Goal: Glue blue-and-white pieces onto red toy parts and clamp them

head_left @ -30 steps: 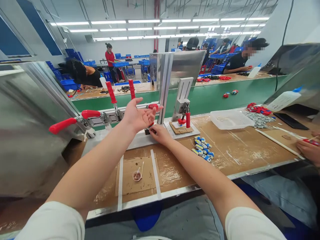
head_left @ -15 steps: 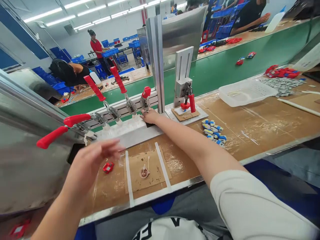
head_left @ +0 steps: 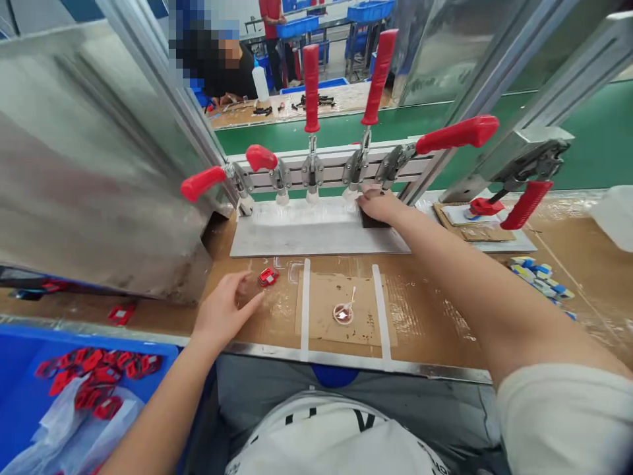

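Note:
My left hand [head_left: 228,309], fingers spread and thumb apart, is just left of a small red part [head_left: 268,277] on the table, without touching it. My right hand [head_left: 380,206] reaches to the right end of a pale metal fixture [head_left: 321,244], beneath a red-handled toggle clamp [head_left: 455,135]. Its fingers are curled over a dark block [head_left: 374,223]; whatever they pinch is hidden. Other toggle clamps stand in the same row, two with upright handles [head_left: 311,89]. A small cup [head_left: 343,313] with a cotton swab [head_left: 353,297] sits on taped-down cardboard [head_left: 326,330].
A blue bin [head_left: 20,369] at lower left holds several red parts [head_left: 103,373]. At right are another clamp stand [head_left: 527,204] and several blue-and-white parts [head_left: 544,280]. A metal panel [head_left: 99,165] stands at left. A person [head_left: 232,72] works beyond the green belt [head_left: 277,136].
The view has turned left and down, bringing the blue bin in. My left hand has come down beside the red part on the table. My right hand stays at the dark block.

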`<state>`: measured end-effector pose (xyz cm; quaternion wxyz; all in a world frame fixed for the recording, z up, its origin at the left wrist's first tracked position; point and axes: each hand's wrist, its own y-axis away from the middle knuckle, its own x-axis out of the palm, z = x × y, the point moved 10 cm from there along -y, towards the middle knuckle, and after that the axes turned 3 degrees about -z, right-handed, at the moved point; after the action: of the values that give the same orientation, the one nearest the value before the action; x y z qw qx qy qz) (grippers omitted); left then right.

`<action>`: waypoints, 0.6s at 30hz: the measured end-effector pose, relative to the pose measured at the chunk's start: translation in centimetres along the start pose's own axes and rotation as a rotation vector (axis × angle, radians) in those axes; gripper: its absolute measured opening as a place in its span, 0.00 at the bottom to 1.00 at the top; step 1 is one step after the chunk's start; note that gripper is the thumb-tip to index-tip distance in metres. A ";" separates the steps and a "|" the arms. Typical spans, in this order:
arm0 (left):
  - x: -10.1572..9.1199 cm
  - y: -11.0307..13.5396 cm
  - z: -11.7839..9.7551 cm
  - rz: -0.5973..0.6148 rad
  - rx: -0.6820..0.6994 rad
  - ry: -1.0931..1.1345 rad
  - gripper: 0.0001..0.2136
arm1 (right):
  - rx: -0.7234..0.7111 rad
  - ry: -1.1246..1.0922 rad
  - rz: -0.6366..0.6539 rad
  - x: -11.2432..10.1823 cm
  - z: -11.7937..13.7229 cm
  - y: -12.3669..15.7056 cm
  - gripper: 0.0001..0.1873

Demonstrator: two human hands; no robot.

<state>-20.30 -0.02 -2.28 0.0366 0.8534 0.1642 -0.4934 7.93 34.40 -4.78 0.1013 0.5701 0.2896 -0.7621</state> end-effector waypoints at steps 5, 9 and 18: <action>4.0 -4.0 -3.4 0.051 0.204 -0.076 0.14 | -0.073 -0.042 0.011 -5.8 3.8 11.5 0.30; 5.6 -6.1 -9.3 0.062 0.355 0.205 0.11 | -0.290 -0.271 0.313 -6.1 10.9 18.7 0.27; 13.7 -8.4 -15.0 0.258 0.334 0.477 0.13 | -0.663 -0.392 0.399 -5.3 16.7 19.8 0.22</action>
<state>-4.26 14.65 -5.51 -0.0813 0.9530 -0.0248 -0.2907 5.69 8.12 -3.29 0.4775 0.3959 0.3781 -0.6872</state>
